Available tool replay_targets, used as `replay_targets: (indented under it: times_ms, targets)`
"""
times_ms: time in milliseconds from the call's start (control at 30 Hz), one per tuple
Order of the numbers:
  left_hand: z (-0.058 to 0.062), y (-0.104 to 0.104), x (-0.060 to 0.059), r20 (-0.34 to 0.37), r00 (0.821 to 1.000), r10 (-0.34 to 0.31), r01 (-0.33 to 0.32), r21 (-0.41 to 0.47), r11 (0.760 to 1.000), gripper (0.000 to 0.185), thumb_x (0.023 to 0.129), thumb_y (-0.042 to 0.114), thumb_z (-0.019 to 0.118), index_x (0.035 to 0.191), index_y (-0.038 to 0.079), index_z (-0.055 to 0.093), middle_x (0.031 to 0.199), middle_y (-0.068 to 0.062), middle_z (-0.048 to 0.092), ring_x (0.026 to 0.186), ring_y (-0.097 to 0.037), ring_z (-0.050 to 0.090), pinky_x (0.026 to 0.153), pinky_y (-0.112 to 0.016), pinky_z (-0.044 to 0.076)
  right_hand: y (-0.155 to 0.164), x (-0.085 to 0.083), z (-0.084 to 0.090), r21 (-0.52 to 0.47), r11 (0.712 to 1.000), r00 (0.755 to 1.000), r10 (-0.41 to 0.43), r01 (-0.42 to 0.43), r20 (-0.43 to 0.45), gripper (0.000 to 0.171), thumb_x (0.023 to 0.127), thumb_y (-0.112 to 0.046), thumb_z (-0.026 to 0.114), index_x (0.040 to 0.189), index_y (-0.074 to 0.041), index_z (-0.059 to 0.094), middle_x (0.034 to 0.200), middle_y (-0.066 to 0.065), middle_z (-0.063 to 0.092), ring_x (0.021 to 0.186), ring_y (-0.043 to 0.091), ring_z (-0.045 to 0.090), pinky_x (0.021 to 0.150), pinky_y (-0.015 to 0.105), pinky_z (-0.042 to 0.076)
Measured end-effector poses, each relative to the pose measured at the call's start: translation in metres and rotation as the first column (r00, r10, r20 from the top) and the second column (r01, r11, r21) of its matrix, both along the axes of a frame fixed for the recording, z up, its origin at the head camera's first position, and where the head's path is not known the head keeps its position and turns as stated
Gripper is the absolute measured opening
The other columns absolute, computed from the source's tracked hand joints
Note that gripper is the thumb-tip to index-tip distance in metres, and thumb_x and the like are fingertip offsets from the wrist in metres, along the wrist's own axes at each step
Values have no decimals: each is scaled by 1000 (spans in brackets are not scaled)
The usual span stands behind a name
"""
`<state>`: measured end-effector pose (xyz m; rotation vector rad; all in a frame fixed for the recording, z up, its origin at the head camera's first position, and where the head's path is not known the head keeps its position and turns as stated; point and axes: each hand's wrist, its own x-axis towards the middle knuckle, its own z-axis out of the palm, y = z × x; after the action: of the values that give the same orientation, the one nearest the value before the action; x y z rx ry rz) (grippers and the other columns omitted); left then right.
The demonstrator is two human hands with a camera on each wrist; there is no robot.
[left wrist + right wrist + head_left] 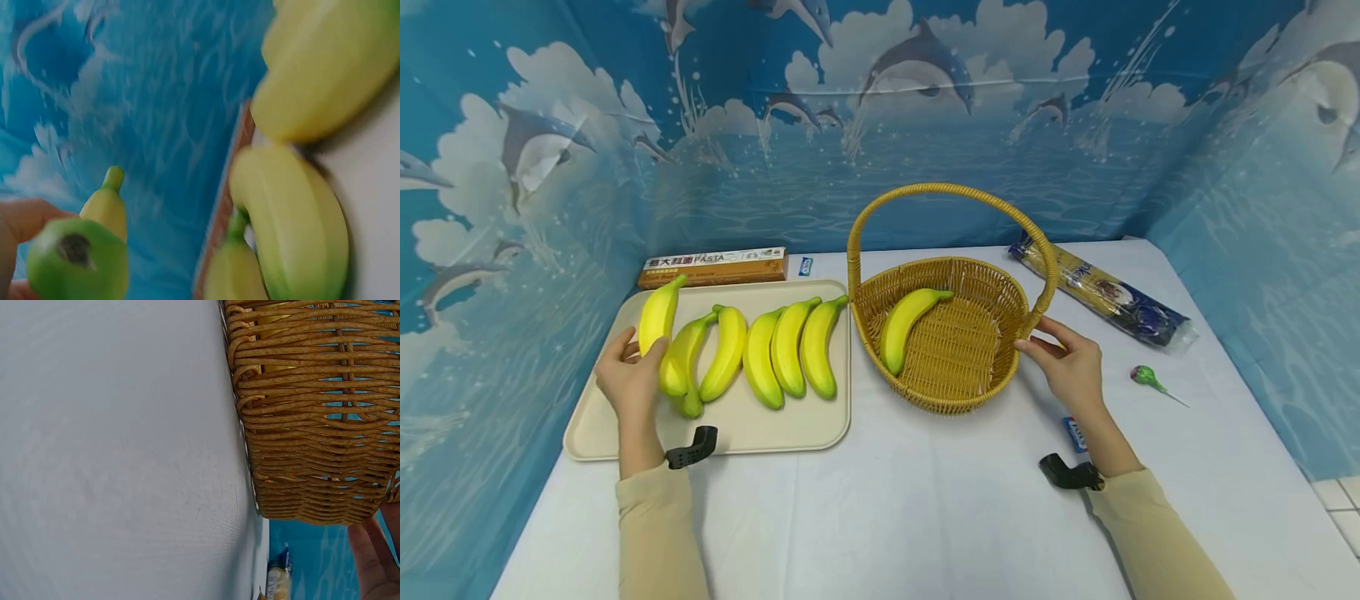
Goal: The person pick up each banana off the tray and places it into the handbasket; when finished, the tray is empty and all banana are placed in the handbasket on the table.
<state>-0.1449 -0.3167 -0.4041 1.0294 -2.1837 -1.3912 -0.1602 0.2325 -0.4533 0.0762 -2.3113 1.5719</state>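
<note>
At the tray's left side my left hand (pixel 632 379) grips a yellow banana (pixel 658 318) between thumb and fingers; its green tip (pixel 75 259) points at the camera in the left wrist view. Several more bananas (pixel 725 354) lie on the cream tray (pixel 778 433). Right of the tray stands a wicker basket (pixel 951 354) with a tall hooped handle. One banana (pixel 906 329) lies inside it, on the left. My right hand (pixel 1071 371) holds the basket's right rim by the handle's base, thumb in front; in the right wrist view the fingers (pixel 369 556) are partly cut off.
Behind the tray is a pasta box (pixel 711 268), with a small blue packet (pixel 806 267) beside it. A bag of pasta (pixel 1108 292) lies behind the basket at right. Nearer are a green lollipop (pixel 1145 375) and another blue packet (pixel 1075 435). Dolphin-print cloth (pixel 737 192) walls the table.
</note>
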Motion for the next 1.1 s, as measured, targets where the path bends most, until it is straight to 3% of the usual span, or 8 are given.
replay_targets:
  times_ms: [133, 200, 267, 400, 533, 667, 900, 1100]
  targets:
    - [19, 34, 6, -101, 989, -109, 99, -97, 990, 56, 86, 26, 72, 138, 14, 57, 105, 11, 53, 88, 0, 44, 74, -15, 41, 1, 1, 0, -14, 1000, 1000, 1, -1, 1, 45, 83, -8, 76, 126, 0, 64, 110, -15, 66, 87, -14, 64, 74, 9, 51]
    - [25, 53, 9, -193, 963, -185, 154, -165, 974, 51, 83, 21, 74, 132, 9, 63, 99, 11, 54, 85, -1, 46, 70, -13, 42, 0, 1, 0, -17, 1000, 1000, 1, -1, 1, 45, 83, -8, 76, 126, 0, 64, 111, -15, 66, 86, -14, 64, 74, 9, 51]
    - [32, 73, 13, -269, 925, -268, 212, -220, 952, 47, 81, 17, 75, 125, 5, 67, 95, 9, 56, 83, -1, 48, 68, -12, 42, 0, 1, 0, -18, 1000, 1000, -1, 1, -2, 44, 84, -8, 75, 126, 0, 64, 111, -14, 66, 87, -14, 64, 74, 9, 51]
    - [41, 112, 19, -361, 819, -445, 353, -294, 888, 45, 75, 10, 79, 118, -1, 70, 91, -1, 60, 79, -4, 53, 65, -10, 45, 0, 1, 1, -27, 1000, 1000, 6, -6, -1, 45, 84, -7, 75, 126, 1, 64, 108, -21, 64, 86, -15, 63, 74, 9, 51]
    - [45, 153, 17, -362, 719, -594, 498, -327, 803, 45, 72, 10, 79, 115, -1, 71, 92, -13, 64, 77, -15, 57, 67, -13, 47, 0, 1, 1, -31, 999, 1000, 16, -17, -6, 46, 83, -6, 75, 127, 1, 64, 109, -19, 64, 86, -15, 63, 73, 9, 51]
    - [42, 193, 4, -324, 657, -681, 594, -334, 732, 44, 73, 16, 78, 113, 1, 71, 95, -14, 66, 78, -22, 60, 69, -21, 49, 0, 1, 1, -54, 998, 1000, 22, -23, -15, 45, 83, -3, 75, 126, 1, 64, 107, -21, 64, 84, -14, 64, 72, 9, 52]
    - [23, 255, -31, -203, 623, -756, 672, -356, 649, 48, 76, 31, 73, 116, 6, 70, 95, -9, 62, 78, -22, 55, 72, -34, 46, 1, 1, -1, -86, 995, 999, 42, -44, -20, 45, 83, -1, 74, 126, 5, 63, 102, -29, 61, 82, -13, 65, 71, 10, 52]
    - [0, 285, -57, -64, 637, -768, 681, -422, 599, 53, 76, 36, 72, 120, 7, 68, 106, -11, 64, 92, -28, 60, 86, -44, 45, 3, 1, -2, -79, 996, 998, 47, -50, -30, 46, 83, -2, 75, 127, 4, 63, 108, -20, 64, 85, -13, 65, 73, 10, 52]
